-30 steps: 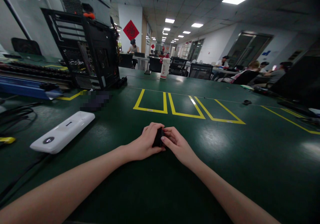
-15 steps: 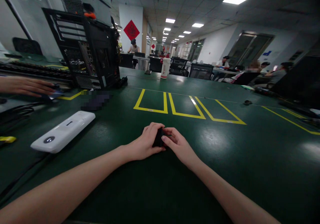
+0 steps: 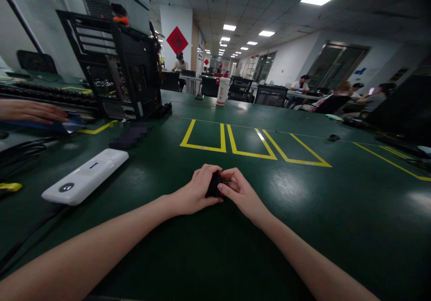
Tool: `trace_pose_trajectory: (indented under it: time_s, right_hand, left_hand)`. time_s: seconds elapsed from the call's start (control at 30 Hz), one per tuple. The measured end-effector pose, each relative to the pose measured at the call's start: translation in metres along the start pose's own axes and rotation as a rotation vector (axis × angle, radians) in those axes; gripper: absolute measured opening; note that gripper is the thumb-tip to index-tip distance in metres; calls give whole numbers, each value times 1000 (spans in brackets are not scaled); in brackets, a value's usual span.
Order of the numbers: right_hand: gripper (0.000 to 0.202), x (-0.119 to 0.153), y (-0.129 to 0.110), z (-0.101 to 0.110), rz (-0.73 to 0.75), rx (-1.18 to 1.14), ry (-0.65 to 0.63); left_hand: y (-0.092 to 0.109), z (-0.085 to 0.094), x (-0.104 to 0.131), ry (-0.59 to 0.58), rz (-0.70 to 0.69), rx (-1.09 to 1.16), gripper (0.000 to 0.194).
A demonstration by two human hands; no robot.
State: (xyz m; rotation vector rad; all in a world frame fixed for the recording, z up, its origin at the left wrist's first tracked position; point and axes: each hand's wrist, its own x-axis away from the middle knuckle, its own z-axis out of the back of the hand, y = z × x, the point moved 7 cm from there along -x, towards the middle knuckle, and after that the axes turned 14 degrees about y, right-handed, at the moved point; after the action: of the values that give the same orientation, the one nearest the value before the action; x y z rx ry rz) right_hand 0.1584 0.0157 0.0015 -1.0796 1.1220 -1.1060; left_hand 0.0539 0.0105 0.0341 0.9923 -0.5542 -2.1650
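Note:
A small black object [image 3: 213, 186] is low over the green table [image 3: 202, 256], mostly covered by my fingers, so its kind cannot be made out. My left hand [image 3: 201, 186] wraps round it from the left, thumb below and fingers over the top. At its right end, my right hand [image 3: 239, 192] has thumb and fingertips closed on the edge. Both forearms reach in from the bottom corners.
To the left lies a white rounded device [image 3: 85, 176] with a black cable. Behind it stands an open black computer case [image 3: 134, 67]. Another person's hand [image 3: 32, 111] rests on a blue item. Yellow tape outlines [image 3: 204, 148] and a white cup [image 3: 222, 91] are ahead.
My right hand's fingers have shifted slightly at the black object's right end. My left hand stays put. The other person's hand at far left has drawn back leftward.

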Motion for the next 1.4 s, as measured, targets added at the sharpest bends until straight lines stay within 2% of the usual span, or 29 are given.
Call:
trace_pose_trajectory:
  time_s: [0.17, 0.33, 0.5, 0.67, 0.8, 0.97, 1.2, 1.4]
  right_hand:
    - [23, 2, -1, -1, -29, 79, -33]
    - [24, 6, -8, -3, 16, 1, -91]
    - [15, 3, -6, -1, 24, -13, -26]
    - [21, 0, -5, 0, 15, 19, 2]
    - [26, 2, -4, 0, -34, 43, -20]
    - [26, 6, -7, -3, -28, -55, -93]
    - [16, 4, -6, 0, -8, -25, -15]
    - [25, 3, -5, -1, -6, 4, -17]
  left_hand:
    - [-1, 0, 0, -31, 31, -6, 55]
    - [0, 0, 0, -19, 14, -1, 55]
    - [-6, -4, 0, 38, -18, -18, 59]
    - [-3, -2, 0, 22, -16, -3, 58]
    - [0, 0, 1, -25, 22, 13, 57]
    - [0, 1, 0, -2, 13, 19, 56]
    - [-5, -1, 0, 42, 21, 19, 56]
    - [-6, -2, 0, 39, 24, 14, 57]
